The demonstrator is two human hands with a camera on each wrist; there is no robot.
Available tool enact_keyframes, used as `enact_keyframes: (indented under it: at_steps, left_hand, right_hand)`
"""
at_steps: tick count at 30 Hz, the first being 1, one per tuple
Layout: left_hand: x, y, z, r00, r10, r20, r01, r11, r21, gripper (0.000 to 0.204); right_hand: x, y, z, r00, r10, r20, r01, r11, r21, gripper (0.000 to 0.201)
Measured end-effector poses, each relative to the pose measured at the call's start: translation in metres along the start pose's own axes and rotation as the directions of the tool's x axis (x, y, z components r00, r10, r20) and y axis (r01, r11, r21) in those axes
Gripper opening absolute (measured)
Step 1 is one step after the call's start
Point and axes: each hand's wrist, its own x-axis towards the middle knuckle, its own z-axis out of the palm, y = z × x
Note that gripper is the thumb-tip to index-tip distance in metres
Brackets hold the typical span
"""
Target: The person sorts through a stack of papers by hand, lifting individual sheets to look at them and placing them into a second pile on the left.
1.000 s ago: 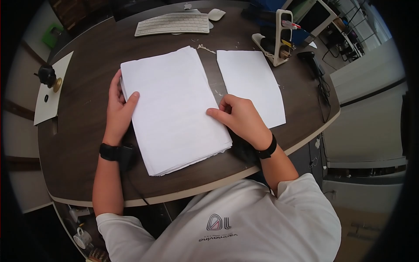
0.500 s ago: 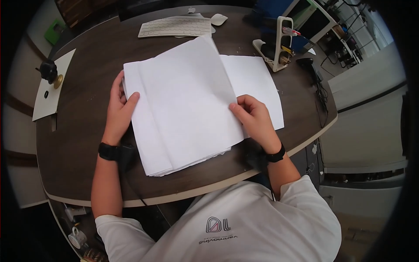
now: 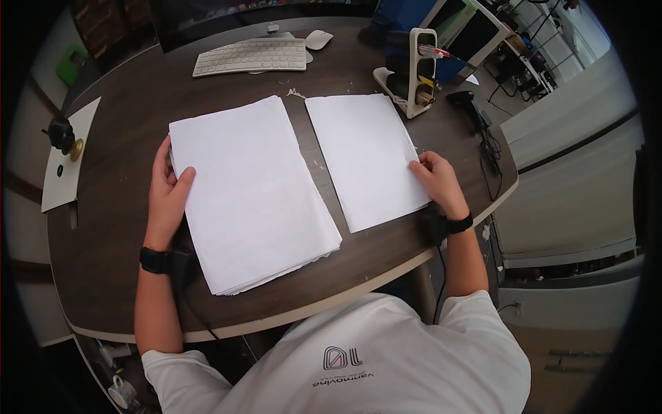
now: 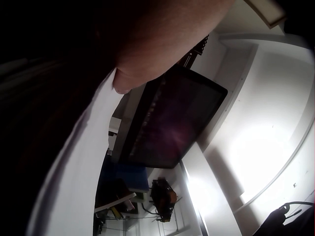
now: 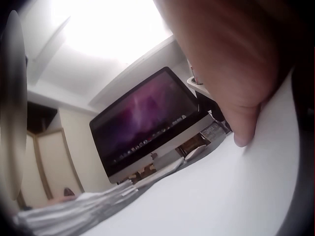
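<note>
A thick stack of white paper (image 3: 252, 200) lies on the desk in front of me, its lower edges slightly uneven. My left hand (image 3: 167, 203) grips the stack's left edge, thumb on top and fingers at the side; the left wrist view shows the thumb over the paper's rim (image 4: 81, 167). To the right lies a white sheet of paper (image 3: 365, 162). My right hand (image 3: 443, 185) pinches its right edge, thumb on the upper face. From the right wrist, the thumb presses the sheet (image 5: 211, 191), with the layered stack (image 5: 78, 211) beyond.
A keyboard (image 3: 249, 55) and a mouse (image 3: 318, 40) sit behind the paper, before a monitor (image 5: 147, 118). At the back right stand a white pen holder (image 3: 422, 76) and a black corded scanner-like device (image 3: 470, 110). A dark figurine (image 3: 62, 134) is at the far left.
My right hand drew the top sheet off the stack to the right, and a sheet now lies squarely on the right-hand paper. The left hand stays on the stack's left edge.
</note>
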Motion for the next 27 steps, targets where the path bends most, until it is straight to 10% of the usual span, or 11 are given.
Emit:
enact_keyframes:
  at_steps: [11,27]
  left_hand:
    - [-0.001,0.000,0.001,1.000,-0.013,-0.012,0.013,1.000,-0.017,0.070]
    - [0.000,-0.001,0.000,1.000,-0.009,-0.018,0.009,1.000,-0.005,0.069]
  right_hand:
    - [-0.007,0.004,0.007,0.973,-0.153,-0.176,0.128,0.981,-0.142,0.026]
    - [-0.018,0.012,0.022,0.967,0.100,-0.236,-0.007,0.930,0.367,0.021]
